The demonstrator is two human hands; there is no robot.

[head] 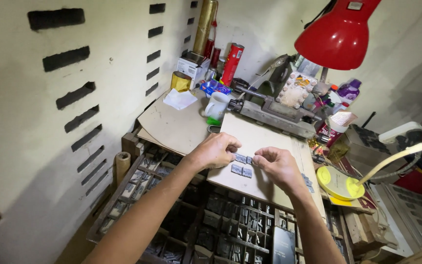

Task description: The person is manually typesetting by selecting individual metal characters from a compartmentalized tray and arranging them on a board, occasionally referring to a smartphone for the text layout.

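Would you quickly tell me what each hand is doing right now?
Left hand: fingers curled, pinching small grey metal blocks on the board.
Right hand: fingertips closed on the same row of blocks.

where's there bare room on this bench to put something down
Bare board lies between the white mug and the hands, and on the rounded sheet left of the mug. It is crowded along the back wall, around the metal blocks between left hand and right hand.
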